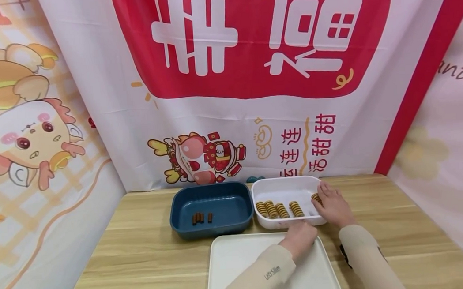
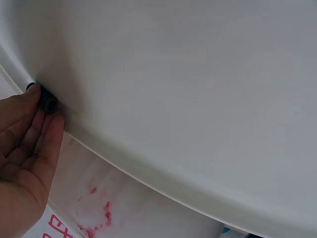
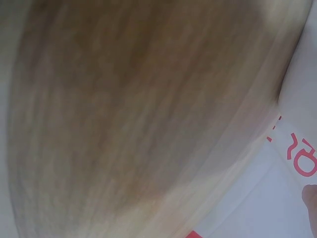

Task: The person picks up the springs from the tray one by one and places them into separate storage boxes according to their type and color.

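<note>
At the far right corner of the cream tray (image 1: 238, 250), my left hand (image 1: 300, 238) pinches a small dark ribbed cylinder (image 2: 44, 98) between thumb and fingers, close over the tray's raised edge. The head view hides that cylinder behind the hand. My right hand (image 1: 334, 204) lies over the right wall of the white bin (image 1: 285, 183), fingers fairly straight and thumb spread. Between its thumb and fingers, partly covered, shows a striped roll (image 1: 316, 198). Several more striped rolls (image 1: 282, 210) lie in that bin. Only a fingertip (image 3: 311, 203) of my right hand enters the right wrist view.
Left of the white bin stands a dark blue bin (image 1: 210, 189) with several short brown cylinders (image 1: 198, 217) inside. Both bins sit behind the tray on a wooden table (image 1: 143, 256). A printed cloth (image 1: 134, 124) hangs along the table's back edge.
</note>
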Demonstrator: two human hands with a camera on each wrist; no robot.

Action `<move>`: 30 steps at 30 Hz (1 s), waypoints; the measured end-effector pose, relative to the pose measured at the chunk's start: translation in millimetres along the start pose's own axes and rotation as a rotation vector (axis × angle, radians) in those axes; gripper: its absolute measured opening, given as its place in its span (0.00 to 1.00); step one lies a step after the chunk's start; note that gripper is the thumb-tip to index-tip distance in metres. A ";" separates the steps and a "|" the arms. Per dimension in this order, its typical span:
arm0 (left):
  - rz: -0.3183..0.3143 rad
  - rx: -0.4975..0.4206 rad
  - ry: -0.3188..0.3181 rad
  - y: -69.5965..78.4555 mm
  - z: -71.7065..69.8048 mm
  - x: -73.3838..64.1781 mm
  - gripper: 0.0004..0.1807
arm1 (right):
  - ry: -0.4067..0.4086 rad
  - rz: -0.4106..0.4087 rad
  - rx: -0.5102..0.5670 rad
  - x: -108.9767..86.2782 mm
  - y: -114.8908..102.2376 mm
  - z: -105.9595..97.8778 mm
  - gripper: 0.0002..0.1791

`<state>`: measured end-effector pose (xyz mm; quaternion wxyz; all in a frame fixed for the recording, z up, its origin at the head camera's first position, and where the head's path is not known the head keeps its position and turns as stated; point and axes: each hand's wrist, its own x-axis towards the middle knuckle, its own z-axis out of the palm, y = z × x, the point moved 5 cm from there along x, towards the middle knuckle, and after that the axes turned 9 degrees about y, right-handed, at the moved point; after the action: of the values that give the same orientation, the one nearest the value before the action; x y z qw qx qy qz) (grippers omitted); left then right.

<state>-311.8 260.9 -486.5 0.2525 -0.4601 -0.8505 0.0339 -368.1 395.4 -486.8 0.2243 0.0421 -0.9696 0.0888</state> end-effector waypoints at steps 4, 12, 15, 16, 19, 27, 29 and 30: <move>0.006 0.005 -0.009 2.9 2.4 0.4 0.06 | -0.006 0.006 0.008 -1.1 -0.1 1.4 0.34; -0.018 -0.018 -0.034 3.5 1.1 -1.0 0.04 | -0.024 0.015 0.004 -1.9 -2.1 1.1 0.34; -0.023 -0.020 -0.041 3.1 0.4 -1.0 0.05 | -0.018 0.011 0.004 -1.9 -3.7 -0.6 0.34; -0.024 -0.022 -0.042 3.0 0.0 -1.1 0.05 | -0.018 0.011 0.004 -2.0 -4.0 -1.1 0.34; -0.016 -0.020 -0.037 3.5 -0.7 -1.6 0.06 | -0.017 0.009 0.007 -2.6 -5.0 -2.8 0.33; 0.046 -0.022 0.028 5.3 -9.2 -3.9 0.04 | -0.009 0.011 0.005 -3.2 -4.2 -4.9 0.33; 0.049 -0.048 0.039 4.5 -12.1 -4.4 0.04 | -0.007 0.012 0.007 -3.0 -3.6 -5.2 0.33; 0.051 -0.060 0.043 3.9 -13.6 -4.8 0.04 | -0.006 0.012 0.009 -3.0 -3.3 -5.1 0.33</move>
<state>-300.4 257.0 -477.7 0.2557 -0.4898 -0.8335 0.0049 -362.9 393.2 -483.1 0.2204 0.0378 -0.9701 0.0941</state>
